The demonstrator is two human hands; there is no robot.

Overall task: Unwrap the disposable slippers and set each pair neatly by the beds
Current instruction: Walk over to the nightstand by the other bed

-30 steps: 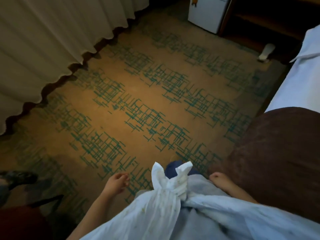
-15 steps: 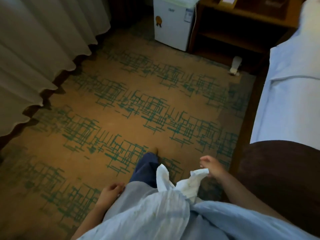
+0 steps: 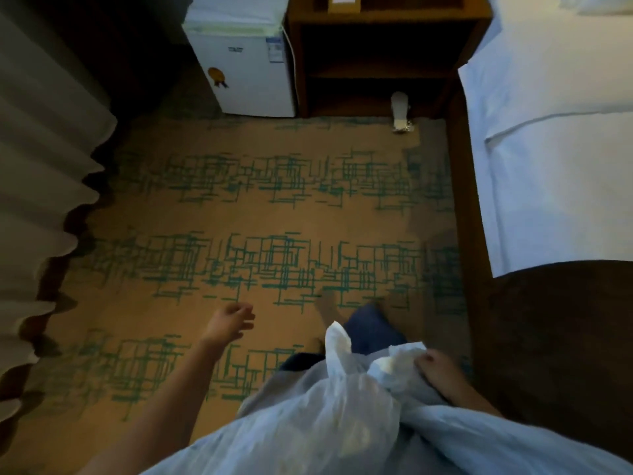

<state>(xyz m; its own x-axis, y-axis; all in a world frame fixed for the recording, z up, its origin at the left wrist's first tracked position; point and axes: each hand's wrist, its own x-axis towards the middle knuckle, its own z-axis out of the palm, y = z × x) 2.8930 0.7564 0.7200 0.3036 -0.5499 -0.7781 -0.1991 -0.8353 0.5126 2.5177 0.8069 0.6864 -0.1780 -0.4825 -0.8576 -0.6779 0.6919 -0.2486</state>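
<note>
Closest to me, just in front of the body, hangs a thin white plastic bag (image 3: pixel 329 416) with its tied ears sticking up; I take it to carry the wrapped slippers, though I cannot see any through the film. I judge it light, limp and a little slick, so it should be held by the gathered neck or an ear, not by the belly, which would only crumple. My right hand (image 3: pixel 436 370) is closed on the bag's right ear, fingers curled down over the crinkled plastic. My left hand (image 3: pixel 229 322) is well left of the bag, over the carpet (image 3: pixel 191 214), loosely half open with the fingers curved, holding and touching nothing. To the bag's right runs the bed (image 3: pixel 555 166), white sheet above a dark brown runner (image 3: pixel 561 337). Beyond the bag, against the nightstand (image 3: pixel 380 56), a pale object (image 3: pixel 400 111) lies on the floor; I cannot tell what it is. A small white fridge (image 3: pixel 246 63) stands left of the nightstand
</note>
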